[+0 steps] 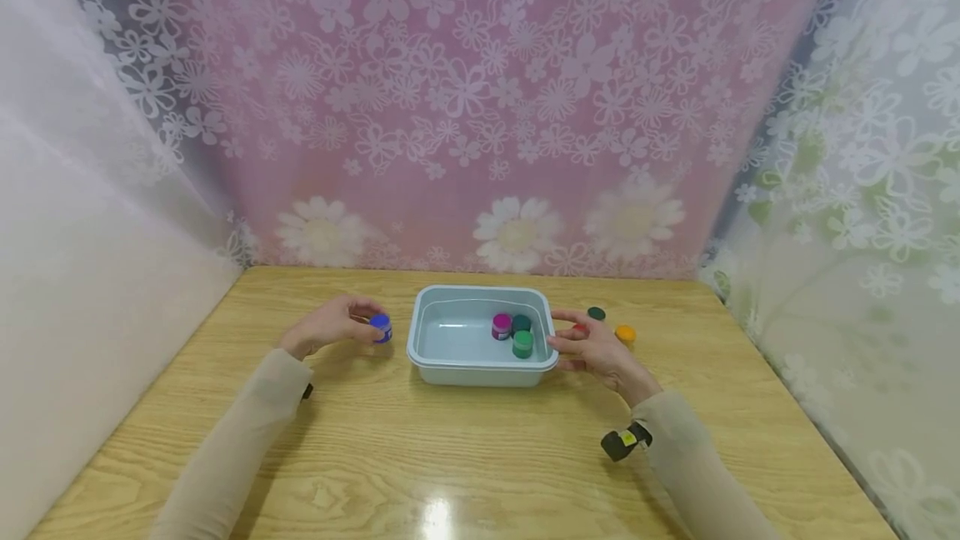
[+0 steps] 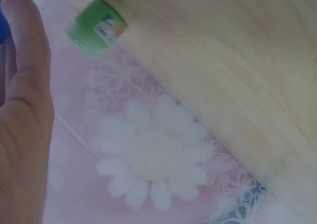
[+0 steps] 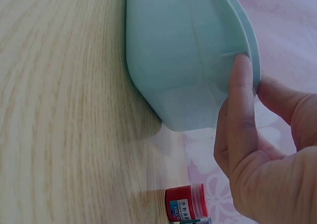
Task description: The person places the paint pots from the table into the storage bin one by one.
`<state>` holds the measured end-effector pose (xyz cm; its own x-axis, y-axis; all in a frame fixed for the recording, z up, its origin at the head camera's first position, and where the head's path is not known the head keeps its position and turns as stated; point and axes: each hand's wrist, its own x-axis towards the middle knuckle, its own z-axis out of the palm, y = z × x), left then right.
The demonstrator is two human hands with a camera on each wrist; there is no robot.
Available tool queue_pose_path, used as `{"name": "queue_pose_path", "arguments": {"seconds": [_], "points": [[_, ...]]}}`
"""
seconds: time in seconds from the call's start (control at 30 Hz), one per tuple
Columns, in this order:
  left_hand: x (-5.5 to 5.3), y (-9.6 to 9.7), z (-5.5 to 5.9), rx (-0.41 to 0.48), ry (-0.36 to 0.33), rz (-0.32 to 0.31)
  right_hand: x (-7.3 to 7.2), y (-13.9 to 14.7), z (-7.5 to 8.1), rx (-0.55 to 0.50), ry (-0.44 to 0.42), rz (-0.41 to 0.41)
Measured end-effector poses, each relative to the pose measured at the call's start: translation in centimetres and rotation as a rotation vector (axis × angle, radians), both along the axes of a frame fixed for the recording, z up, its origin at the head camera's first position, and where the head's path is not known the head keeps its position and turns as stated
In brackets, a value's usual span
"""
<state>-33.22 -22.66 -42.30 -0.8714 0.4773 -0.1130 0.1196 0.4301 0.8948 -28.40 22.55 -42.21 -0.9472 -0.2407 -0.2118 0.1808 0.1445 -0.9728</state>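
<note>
Two hands work at either end of a pale tub (image 1: 483, 369) on the wooden surface (image 1: 480, 457). The left hand (image 1: 337, 327) holds a blue jar (image 1: 381, 327) between thumb and fingers, lid uppermost, just left of the tub; whether its base touches the surface cannot be told. The tub's long axis runs left to right, so its left end lies immediately right of the jar, and the left hand is the nearer one to that end. The right hand (image 1: 600, 352) pinches the rim at the right end, thumb and fingers close together. A magenta jar (image 1: 502, 326), a dark green jar (image 1: 521, 323) and a green jar (image 1: 522, 344) cluster in the tub's right half. Of the labels, the one on the red jar (image 3: 186, 203) begins "水粉"; the smaller print is illegible. The label on the green-lidded jar (image 2: 97, 29) is too blurred to read.
</note>
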Motion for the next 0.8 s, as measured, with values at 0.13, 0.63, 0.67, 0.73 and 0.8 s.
{"name": "queue_pose_path", "arguments": {"seconds": [0.13,0.63,0.67,0.73,0.8], "points": [[-0.2,1.0,0.1,0.068,0.02,0.076,0.0,0.0,-0.1,-0.006,-0.008,-0.002],[-0.2,5.0,0.2,0.171,0.208,0.213,0.1,-0.1,0.0,-0.003,-0.02,-0.015],[-0.2,5.3,0.2,0.182,0.212,0.22,0.1,-0.1,0.1,-0.004,-0.021,-0.014],[-0.2,5.7,0.3,0.187,0.217,0.236,0.1,-0.1,0.2,-0.009,-0.02,-0.012],[0.0,6.1,0.5,0.184,0.217,0.248,0.1,-0.1,0.2,-0.007,-0.011,-0.006]]}}
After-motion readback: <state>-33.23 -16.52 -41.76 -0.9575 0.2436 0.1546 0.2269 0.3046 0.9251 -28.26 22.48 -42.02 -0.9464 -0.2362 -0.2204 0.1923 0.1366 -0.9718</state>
